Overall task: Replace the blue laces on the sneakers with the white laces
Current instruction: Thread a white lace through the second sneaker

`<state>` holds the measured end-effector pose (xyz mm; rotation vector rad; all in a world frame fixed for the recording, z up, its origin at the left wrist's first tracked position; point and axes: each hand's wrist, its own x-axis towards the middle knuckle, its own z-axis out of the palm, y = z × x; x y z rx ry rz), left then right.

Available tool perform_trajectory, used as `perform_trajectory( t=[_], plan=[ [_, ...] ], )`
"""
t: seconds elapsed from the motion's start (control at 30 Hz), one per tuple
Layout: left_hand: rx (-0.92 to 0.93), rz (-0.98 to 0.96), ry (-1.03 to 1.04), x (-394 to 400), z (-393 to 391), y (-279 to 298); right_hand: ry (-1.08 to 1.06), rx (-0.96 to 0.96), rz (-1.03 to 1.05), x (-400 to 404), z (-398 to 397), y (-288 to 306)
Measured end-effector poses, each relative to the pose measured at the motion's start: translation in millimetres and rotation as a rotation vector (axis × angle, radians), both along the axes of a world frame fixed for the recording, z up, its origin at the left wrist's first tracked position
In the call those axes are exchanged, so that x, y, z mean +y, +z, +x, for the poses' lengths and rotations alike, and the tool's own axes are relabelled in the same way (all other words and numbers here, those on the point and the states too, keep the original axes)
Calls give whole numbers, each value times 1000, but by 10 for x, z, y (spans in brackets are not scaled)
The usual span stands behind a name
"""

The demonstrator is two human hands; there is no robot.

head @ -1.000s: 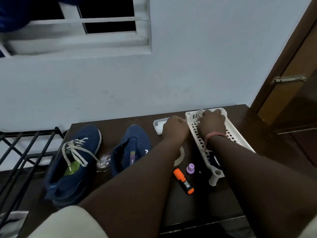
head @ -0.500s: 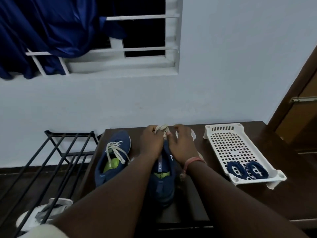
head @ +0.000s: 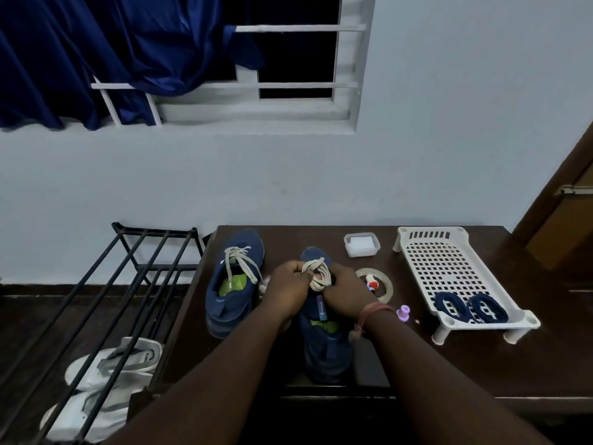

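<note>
- Left hand (head: 287, 289) and right hand (head: 345, 292) are close together above the toe half of the right sneaker (head: 324, 335), both with fingers curled onto a bundled white lace (head: 316, 273).
- The bundle is coiled and wrapped on itself, pinched between the two hands at their fingertips, held just over the sneaker's tongue area.
- That sneaker is navy, stands on the dark wooden table (head: 449, 358) near its front edge, toe pointing at the wall; no lace visible in its eyelets, green insole showing.
- Left sneaker (head: 234, 284) sits just beside it on the table's left part, already threaded with a white lace (head: 239, 261), ends loose, green insole visible.
- Two coiled blue laces (head: 470, 306) lie side by side in the near end of a white perforated tray (head: 449, 268) on the table's right side, well apart from the hands.
- Pink thread band (head: 373, 311) around the right wrist.
- Roll of tape (head: 382, 284) lies flat just right of the right hand, a small red-and-white item inside the ring; can't tell what it is.
- Small lilac cap-like piece (head: 403, 313) near the right wrist.
- Clear plastic box (head: 361, 244) with white contents at the back of the table, between the sneakers and the tray.
- Black metal rack (head: 122, 284) left of the table, white shoes (head: 106, 390) on the floor under it.
- Blue curtain (head: 96, 56) hangs over the barred window above.
</note>
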<state>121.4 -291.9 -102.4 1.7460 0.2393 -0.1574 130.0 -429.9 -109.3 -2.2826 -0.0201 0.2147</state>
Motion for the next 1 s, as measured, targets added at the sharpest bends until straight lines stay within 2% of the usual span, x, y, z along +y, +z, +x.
perform_trajectory(
  t=[0.07, 0.23, 0.33, 0.47, 0.57, 0.67, 0.77, 0.83, 0.93, 1.0],
  plan=[
    [4, -16, -19, 67, 2, 30, -8, 35, 152, 7, 3, 150],
    [-78, -1, -61, 211, 20, 222, 36, 4, 336, 5, 83, 435],
    [-24, 9, -95, 309, 81, 277, 53, 9, 435, -23, 121, 449],
    [111, -48, -94, 456, 190, 327, 77, 107, 686, -8, 199, 450],
    [121, -23, -75, 556, 263, 323, 76, 62, 617, -27, 264, 502],
    [51, 122, -20, 602, 318, 337, 43, -30, 477, -52, 249, 529],
    [-4, 333, 1, 644, 355, 351, -50, -63, 433, -35, 229, 538],
    [2, 451, 20, 693, 403, 337, -151, -87, 505, -48, 249, 591],
    [129, 730, -17, 781, 486, 271, -316, -193, 671, -131, 252, 721],
    [165, 792, -4, 799, 490, 255, -375, -283, 680, -177, 225, 719]
  ],
)
